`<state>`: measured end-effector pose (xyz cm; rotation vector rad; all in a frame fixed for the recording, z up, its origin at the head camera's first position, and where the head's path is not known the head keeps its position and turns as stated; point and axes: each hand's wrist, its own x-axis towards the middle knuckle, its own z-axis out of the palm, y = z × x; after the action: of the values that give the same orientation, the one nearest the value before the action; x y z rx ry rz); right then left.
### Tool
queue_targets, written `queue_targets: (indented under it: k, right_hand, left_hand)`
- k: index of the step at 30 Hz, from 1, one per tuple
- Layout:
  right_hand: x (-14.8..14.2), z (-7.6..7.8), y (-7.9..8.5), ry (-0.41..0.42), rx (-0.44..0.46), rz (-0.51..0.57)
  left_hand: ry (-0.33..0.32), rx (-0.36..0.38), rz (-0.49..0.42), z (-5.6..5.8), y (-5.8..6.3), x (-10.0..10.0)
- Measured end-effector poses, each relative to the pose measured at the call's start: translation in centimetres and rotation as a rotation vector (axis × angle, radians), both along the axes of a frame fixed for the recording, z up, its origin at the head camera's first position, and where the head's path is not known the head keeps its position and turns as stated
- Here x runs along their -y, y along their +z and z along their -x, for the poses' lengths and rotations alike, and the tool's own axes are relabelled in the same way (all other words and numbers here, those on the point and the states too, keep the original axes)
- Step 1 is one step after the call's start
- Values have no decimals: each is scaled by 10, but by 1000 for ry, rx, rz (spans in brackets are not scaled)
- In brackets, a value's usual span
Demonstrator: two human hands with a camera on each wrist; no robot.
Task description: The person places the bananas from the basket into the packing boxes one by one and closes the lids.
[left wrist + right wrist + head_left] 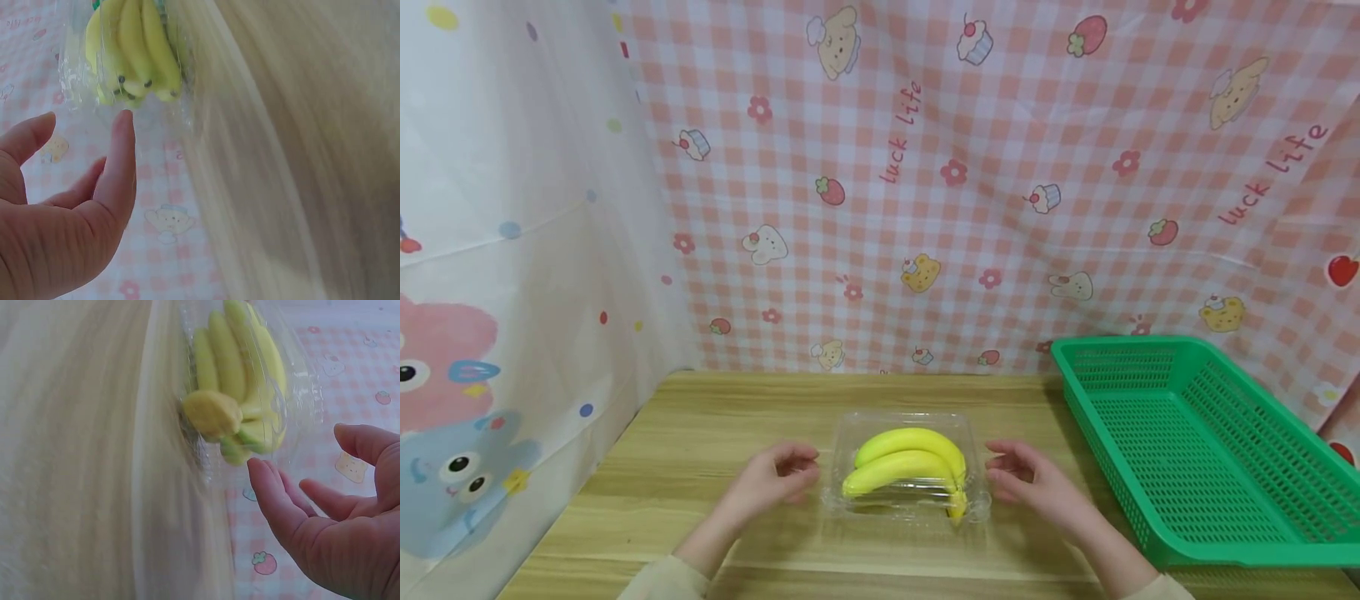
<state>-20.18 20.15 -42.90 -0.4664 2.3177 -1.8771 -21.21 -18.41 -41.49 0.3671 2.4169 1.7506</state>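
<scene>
On the wooden table sits a clear plastic clamshell box (pixel 898 510) with yellow bananas (pixel 901 471) inside, and its lid lies over them. My left hand (pixel 781 475) is just off the box's left side, fingers loosely bent, holding nothing. At the opposite side, my right hand (pixel 1026 479) mirrors it with a small gap to the box. Both wrist views show thumb and fingers spread apart near the box, the left hand (pixel 75 194) facing the banana tips and the right hand (pixel 331 512) facing the stem end.
A green plastic basket (pixel 1180 542) stands on the right part of the wooden table (pixel 737 417). A pink checked cloth (pixel 865 225) hangs behind the table, and a white patterned curtain (pixel 550 275) hangs at the left.
</scene>
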Motion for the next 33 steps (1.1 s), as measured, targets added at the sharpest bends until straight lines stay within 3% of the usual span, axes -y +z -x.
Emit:
queue_targets:
  k: [5,8,17,33]
  right_hand:
    - [2,-5,-3,27,145,65]
    - [3,-7,-5,49,175,89]
    - [7,-10,-8,101,272,196]
    - [16,-11,-19,77,342,267]
  left_hand:
    - [-11,183,-150,-6,-6,-4]
    - [-36,234,-219,-8,-9,-6]
    - [-45,313,-327,-10,-15,-13]
    - [-28,392,-491,-11,-27,-16]
